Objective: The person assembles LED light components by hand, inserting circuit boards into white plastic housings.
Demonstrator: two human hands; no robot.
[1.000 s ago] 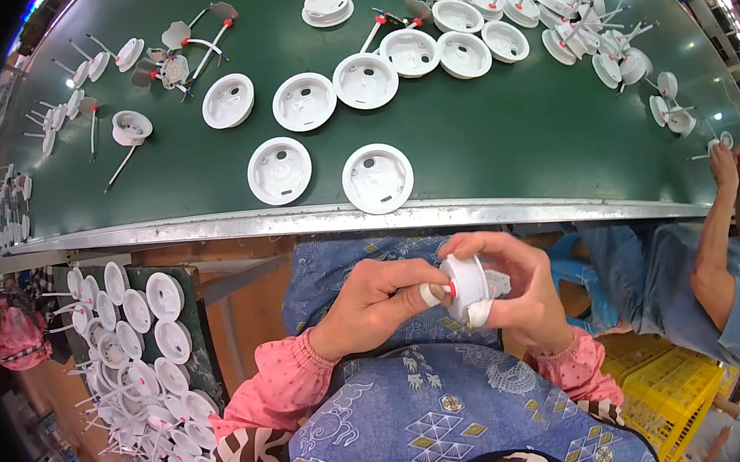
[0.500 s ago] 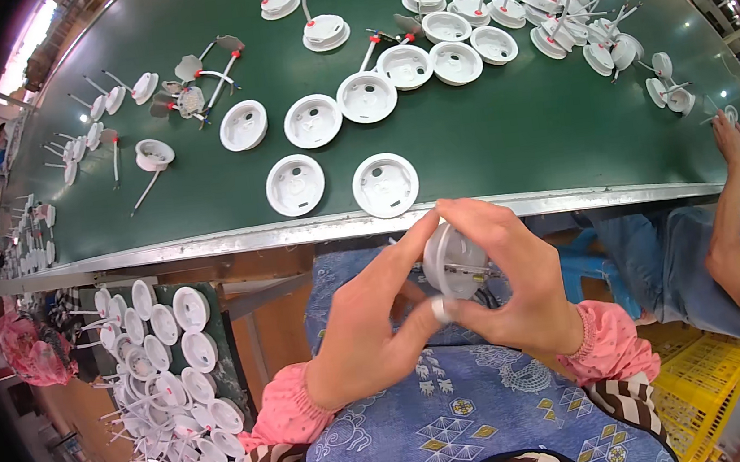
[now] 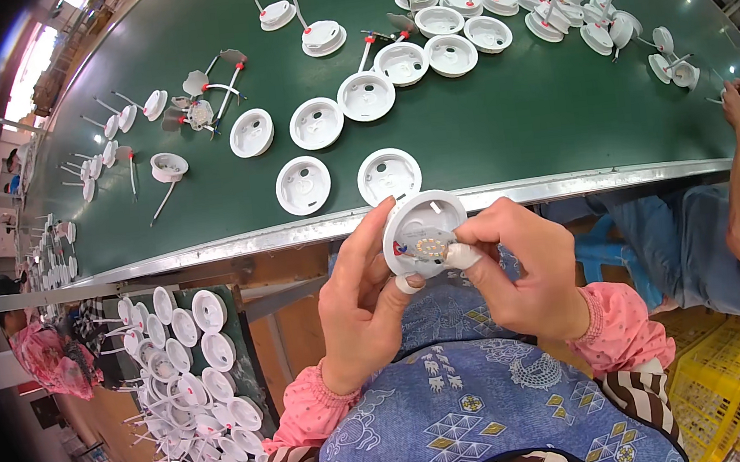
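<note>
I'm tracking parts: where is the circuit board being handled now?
In the head view, right of centre, the circuit board is at the open face of the white cup, between the left hand and right hand.

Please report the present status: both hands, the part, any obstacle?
Left hand holding white housing, open face visible. Right hand pinching LED board at that face. Nothing seen blocking either hand.

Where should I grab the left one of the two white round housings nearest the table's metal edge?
I'd pinch the outer rim of that left housing at its near left, coming from your side with your left hand after it releases the held housing. It lies open side up, its circular rim fully visible, and the right-hand housing sits on its other side.
</note>
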